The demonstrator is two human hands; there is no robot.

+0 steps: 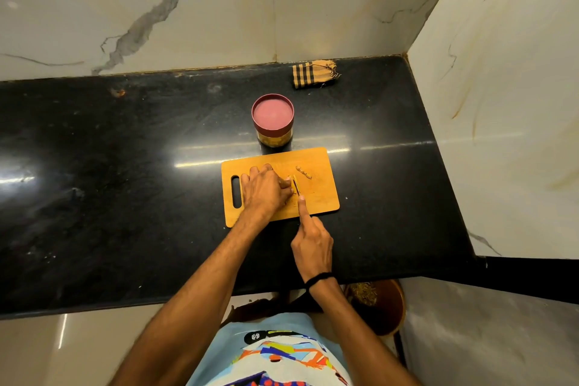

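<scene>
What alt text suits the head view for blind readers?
On a wooden cutting board, the right hand grips a knife, forefinger along its back, while the left hand, fingers curled, rests beside the blade. A red-lidded jar stands behind the board.

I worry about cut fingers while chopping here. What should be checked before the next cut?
1. Board seated: ok, the cutting board lies flat on the counter.
2. Knife grip: ok, the right hand grips the knife, index finger along its back.
3. Fingertips clear of blade: not ok, the curled fingers of the left hand sit right beside it.
4. Piece held steady: cannot tell, it is hidden under the left hand.
5. Cutting room: ok, only a loose piece lies right of the blade; the jar stands behind the board.
</scene>
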